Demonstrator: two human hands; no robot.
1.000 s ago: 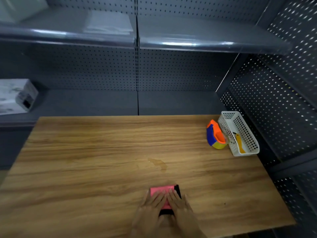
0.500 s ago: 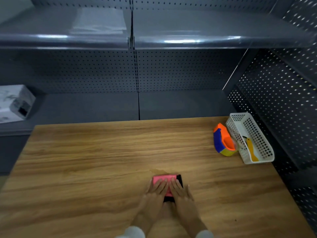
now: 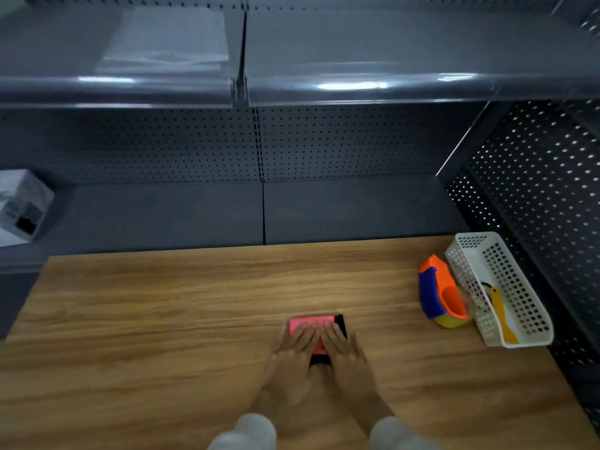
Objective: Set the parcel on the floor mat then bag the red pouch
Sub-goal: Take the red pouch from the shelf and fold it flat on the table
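Note:
The red pouch lies flat on the wooden table, near its middle front, with a black piece showing along its right edge and under my wrists. My left hand and my right hand press palm down side by side on the pouch, fingers together, covering most of it. A stack of clear plastic bags sits on the upper shelf at the back left. No floor mat is in view.
A white perforated basket with a yellow tool stands at the table's right edge, and an orange and blue tape dispenser leans against it. A white box rests on the lower shelf at the far left. Grey pegboard shelving surrounds the table.
Both hands have slid the pouch away from the table's front edge. My sleeves have come into view as the camera rose.

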